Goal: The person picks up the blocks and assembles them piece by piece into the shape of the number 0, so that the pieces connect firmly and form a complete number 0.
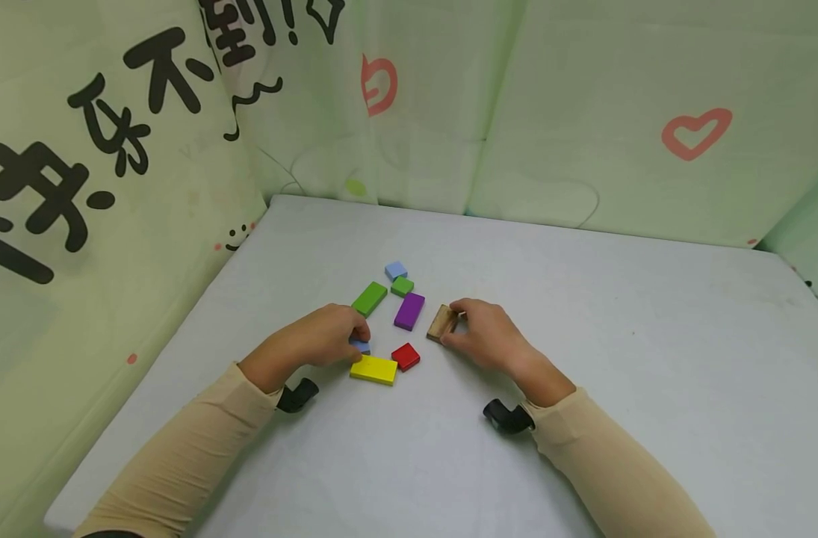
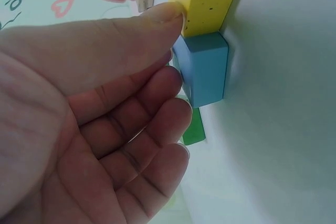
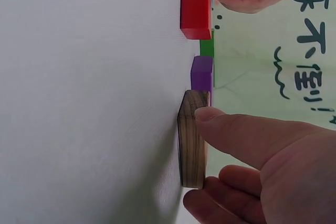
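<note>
My left hand (image 1: 328,334) is bent over a small blue block (image 2: 207,69), with fingertips at its far side and top. The left thumb tip lies at the seam where this block meets a long yellow block (image 1: 373,370). My right hand (image 1: 485,332) pinches a brown wooden block (image 1: 442,323) between thumb and fingers, the thumb on its near end. A red block (image 1: 406,356) touches the yellow one's right end. Between the hands is a purple block (image 1: 409,311). The left hand partly hides the blue block in the head view.
Farther back lie a long green block (image 1: 370,298), a small green block (image 1: 403,286) and a light blue block (image 1: 396,270). All rest on a white table (image 1: 624,359). Pale green printed curtains (image 1: 583,104) hang along its back and left sides.
</note>
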A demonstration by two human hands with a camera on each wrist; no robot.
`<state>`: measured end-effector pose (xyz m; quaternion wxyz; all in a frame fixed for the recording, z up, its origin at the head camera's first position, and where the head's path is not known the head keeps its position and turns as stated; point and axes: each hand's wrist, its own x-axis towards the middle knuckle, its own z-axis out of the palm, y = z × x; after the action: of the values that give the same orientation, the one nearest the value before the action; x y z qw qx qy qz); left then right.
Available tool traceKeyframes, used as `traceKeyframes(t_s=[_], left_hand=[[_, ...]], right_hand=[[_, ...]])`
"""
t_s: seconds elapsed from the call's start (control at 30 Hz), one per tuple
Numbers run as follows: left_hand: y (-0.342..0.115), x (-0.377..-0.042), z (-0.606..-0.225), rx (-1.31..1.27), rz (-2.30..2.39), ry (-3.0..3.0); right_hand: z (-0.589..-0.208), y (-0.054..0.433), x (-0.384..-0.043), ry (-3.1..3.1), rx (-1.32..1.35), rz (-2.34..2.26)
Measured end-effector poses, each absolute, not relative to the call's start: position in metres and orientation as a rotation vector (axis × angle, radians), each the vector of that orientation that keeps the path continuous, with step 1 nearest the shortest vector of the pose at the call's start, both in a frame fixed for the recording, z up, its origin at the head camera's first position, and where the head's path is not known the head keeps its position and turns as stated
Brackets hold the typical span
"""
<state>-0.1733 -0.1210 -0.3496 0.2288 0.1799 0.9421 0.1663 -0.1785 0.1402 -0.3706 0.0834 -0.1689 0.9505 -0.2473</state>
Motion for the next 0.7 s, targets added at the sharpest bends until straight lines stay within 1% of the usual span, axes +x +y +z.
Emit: traceKeyframes(t_s=[0.7], left_hand=[[-0.1209,-0.1727,-0.3485,0.506,0.472,2.583]], right_hand=[[-0.3728,0.1309,-0.1871,2.799,-0.535,-0.816]])
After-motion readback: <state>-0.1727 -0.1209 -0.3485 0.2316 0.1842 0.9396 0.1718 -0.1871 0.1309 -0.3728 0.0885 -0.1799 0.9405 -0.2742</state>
